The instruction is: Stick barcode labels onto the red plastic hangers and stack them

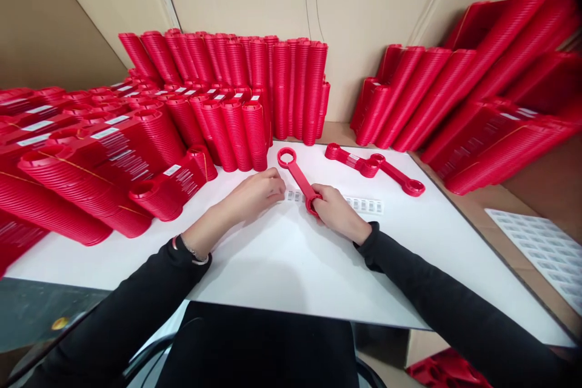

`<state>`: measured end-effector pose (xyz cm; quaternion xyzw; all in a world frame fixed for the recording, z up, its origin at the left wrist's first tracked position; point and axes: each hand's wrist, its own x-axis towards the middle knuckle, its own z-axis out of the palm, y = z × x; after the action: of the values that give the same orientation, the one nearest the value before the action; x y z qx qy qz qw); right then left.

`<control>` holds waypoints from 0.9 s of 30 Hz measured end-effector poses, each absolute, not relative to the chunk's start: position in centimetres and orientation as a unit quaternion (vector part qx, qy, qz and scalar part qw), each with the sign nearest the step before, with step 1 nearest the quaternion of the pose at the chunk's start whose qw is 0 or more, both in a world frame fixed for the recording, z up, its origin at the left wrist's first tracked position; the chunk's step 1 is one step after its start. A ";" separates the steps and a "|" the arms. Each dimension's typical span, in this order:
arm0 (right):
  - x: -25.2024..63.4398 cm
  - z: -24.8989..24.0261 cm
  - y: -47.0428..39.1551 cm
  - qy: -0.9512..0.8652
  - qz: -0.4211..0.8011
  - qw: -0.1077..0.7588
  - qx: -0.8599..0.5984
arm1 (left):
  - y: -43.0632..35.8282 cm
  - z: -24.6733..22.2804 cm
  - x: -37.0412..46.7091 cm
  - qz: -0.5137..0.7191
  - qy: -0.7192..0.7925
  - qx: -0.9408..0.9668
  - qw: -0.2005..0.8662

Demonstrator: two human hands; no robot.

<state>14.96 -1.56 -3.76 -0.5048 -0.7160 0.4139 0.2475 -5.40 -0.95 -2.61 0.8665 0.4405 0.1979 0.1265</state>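
My right hand grips the near end of a red plastic two-ringed bar. The bar slants away to the left, with its open ring at the far end. My left hand is closed in a pinch at the left end of a white strip of small printed labels. Whether a label is between those fingertips is too small to tell. Part of the strip is hidden behind the bar and my right hand. To the right lie a short stack of the same red bars and another red piece.
Tall stacks of red bars crowd the left and back of the white table. More banded stacks lean along the right. A sheet of labels lies on cardboard at the right edge. Red parts sit below the table.
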 end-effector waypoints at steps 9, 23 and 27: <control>14.5 -3.9 -2.5 -0.777 0.273 0.237 -0.516 | -2.6 -0.8 -3.6 0.359 0.476 0.703 0.387; 13.9 -3.9 -3.3 -0.785 0.260 0.232 -0.512 | -3.0 -0.7 -3.0 0.386 0.492 0.669 0.401; 13.9 -3.9 -3.3 -0.783 0.265 0.239 -0.509 | -3.0 -0.8 -3.1 0.376 0.493 0.677 0.396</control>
<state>13.88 -3.27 -3.89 -0.5094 -0.7831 0.2647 0.2390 -3.08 -2.98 -0.84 0.6773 0.4927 0.3762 0.3963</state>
